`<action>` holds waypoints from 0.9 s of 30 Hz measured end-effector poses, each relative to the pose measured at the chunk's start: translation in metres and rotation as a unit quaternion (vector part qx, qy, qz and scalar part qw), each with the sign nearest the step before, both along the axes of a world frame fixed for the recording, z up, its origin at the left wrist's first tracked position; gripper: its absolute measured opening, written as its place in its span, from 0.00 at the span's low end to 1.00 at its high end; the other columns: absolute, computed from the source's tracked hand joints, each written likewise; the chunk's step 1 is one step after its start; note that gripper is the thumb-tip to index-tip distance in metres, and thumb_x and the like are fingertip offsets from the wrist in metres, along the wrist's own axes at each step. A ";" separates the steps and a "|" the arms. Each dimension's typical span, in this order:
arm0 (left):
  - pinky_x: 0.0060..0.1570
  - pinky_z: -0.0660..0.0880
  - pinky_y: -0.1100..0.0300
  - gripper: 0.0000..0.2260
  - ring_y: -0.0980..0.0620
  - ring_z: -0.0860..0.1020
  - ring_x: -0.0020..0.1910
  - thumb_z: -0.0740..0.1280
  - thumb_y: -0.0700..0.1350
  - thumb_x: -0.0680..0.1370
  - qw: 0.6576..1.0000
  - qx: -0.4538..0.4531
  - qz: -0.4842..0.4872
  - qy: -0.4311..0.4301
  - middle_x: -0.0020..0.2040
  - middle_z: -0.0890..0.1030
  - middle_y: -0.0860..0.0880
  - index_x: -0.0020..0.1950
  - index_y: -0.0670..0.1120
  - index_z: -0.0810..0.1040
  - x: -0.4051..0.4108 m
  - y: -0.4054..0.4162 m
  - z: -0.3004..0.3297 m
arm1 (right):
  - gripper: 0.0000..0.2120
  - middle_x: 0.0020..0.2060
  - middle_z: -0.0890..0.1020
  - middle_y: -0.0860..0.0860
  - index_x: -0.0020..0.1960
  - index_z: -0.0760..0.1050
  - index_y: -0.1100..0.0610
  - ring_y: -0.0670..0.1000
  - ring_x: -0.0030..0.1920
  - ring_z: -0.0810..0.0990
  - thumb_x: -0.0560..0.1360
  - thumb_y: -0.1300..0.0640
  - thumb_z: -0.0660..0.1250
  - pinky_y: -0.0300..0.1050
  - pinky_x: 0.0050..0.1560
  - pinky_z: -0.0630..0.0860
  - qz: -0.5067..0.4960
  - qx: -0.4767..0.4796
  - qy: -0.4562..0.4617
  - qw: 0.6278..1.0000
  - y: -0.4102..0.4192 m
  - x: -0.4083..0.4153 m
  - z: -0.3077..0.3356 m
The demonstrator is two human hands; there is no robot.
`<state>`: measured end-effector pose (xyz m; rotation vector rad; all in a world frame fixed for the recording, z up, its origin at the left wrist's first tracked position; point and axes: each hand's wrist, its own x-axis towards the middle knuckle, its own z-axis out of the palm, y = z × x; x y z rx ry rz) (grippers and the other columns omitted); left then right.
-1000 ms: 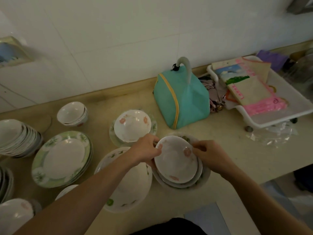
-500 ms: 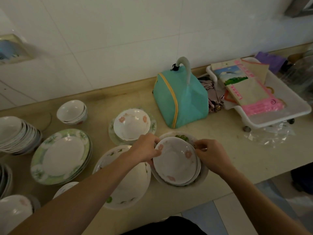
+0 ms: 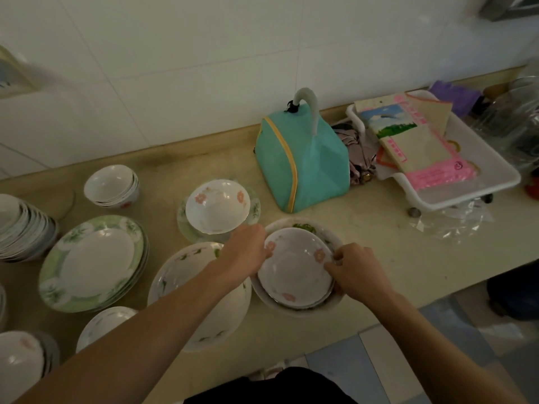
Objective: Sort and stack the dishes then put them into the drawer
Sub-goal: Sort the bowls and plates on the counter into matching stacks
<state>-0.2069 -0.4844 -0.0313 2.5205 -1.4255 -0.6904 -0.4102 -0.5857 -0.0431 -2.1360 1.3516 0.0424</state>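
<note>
Left hand (image 3: pixel 248 252) and right hand (image 3: pixel 354 269) gripping opposite rims of white pink-flowered ceramic bowl (image 3: pixel 294 271), between them, nested atop larger white bowl (image 3: pixel 280 303)

Two hands (image 3: pixel 248 252) (image 3: pixel 357 269), one teal bag (image 3: pixel 302 161), one white tray (image 3: pixel 481 182), one stack of green-rimmed plates (image 3: pixel 93 262).

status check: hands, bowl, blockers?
Left hand and right hand grip pink-flower bowl rim, nested in larger bowl. Drawer unseen. No blockers.
</note>
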 end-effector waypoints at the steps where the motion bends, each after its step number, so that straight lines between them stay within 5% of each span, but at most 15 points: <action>1: 0.46 0.77 0.50 0.14 0.43 0.82 0.47 0.69 0.51 0.80 1.000 0.001 0.007 0.002 0.46 0.83 0.42 0.51 0.40 0.82 -0.001 -0.001 0.001 | 0.17 0.36 0.85 0.54 0.49 0.83 0.60 0.53 0.37 0.84 0.78 0.45 0.68 0.50 0.43 0.83 0.001 0.000 0.003 1.000 -0.001 0.001 -0.001; 10: 0.33 0.70 0.56 0.19 0.50 0.74 0.29 0.72 0.54 0.78 0.985 -0.071 0.087 0.132 0.29 0.78 0.46 0.39 0.38 0.83 0.011 0.005 0.012 | 0.12 0.29 0.85 0.49 0.39 0.83 0.54 0.46 0.30 0.85 0.77 0.48 0.71 0.39 0.32 0.81 -0.047 0.079 -0.078 0.993 -0.007 -0.003 0.009; 13: 0.39 0.79 0.47 0.20 0.41 0.80 0.33 0.72 0.56 0.78 0.977 -0.110 0.094 0.159 0.35 0.83 0.39 0.42 0.38 0.83 0.025 0.011 0.024 | 0.12 0.30 0.86 0.48 0.42 0.82 0.54 0.48 0.30 0.86 0.77 0.46 0.71 0.40 0.31 0.82 -0.073 0.127 -0.160 0.976 -0.007 0.005 0.026; 15: 0.43 0.84 0.45 0.18 0.44 0.85 0.36 0.73 0.56 0.77 0.964 -0.145 0.115 0.193 0.38 0.85 0.40 0.44 0.40 0.85 0.039 0.017 0.030 | 0.14 0.30 0.86 0.48 0.43 0.82 0.54 0.49 0.30 0.86 0.77 0.44 0.71 0.41 0.32 0.83 -0.070 0.127 -0.189 0.971 -0.007 0.018 0.038; 19: 0.38 0.84 0.56 0.11 0.53 0.86 0.37 0.76 0.54 0.74 0.921 -0.217 0.193 0.261 0.42 0.87 0.48 0.48 0.47 0.85 0.071 0.029 0.046 | 0.13 0.29 0.85 0.50 0.43 0.82 0.56 0.50 0.29 0.86 0.78 0.47 0.70 0.48 0.35 0.85 -0.053 0.119 -0.251 0.959 -0.007 0.058 0.055; 22: 0.34 0.81 0.65 0.07 0.57 0.86 0.39 0.76 0.54 0.74 0.910 -0.241 0.223 0.254 0.41 0.87 0.54 0.48 0.54 0.84 0.098 0.038 0.058 | 0.12 0.28 0.85 0.49 0.43 0.82 0.54 0.48 0.28 0.85 0.78 0.46 0.70 0.42 0.31 0.82 -0.014 0.091 -0.274 0.957 -0.009 0.096 0.063; 27: 0.40 0.84 0.58 0.05 0.54 0.86 0.41 0.75 0.51 0.75 0.882 -0.278 0.293 0.242 0.42 0.88 0.51 0.47 0.51 0.86 0.135 0.044 0.059 | 0.11 0.29 0.84 0.51 0.40 0.81 0.52 0.49 0.28 0.84 0.78 0.48 0.70 0.47 0.34 0.85 0.043 0.039 -0.276 0.960 -0.020 0.164 0.062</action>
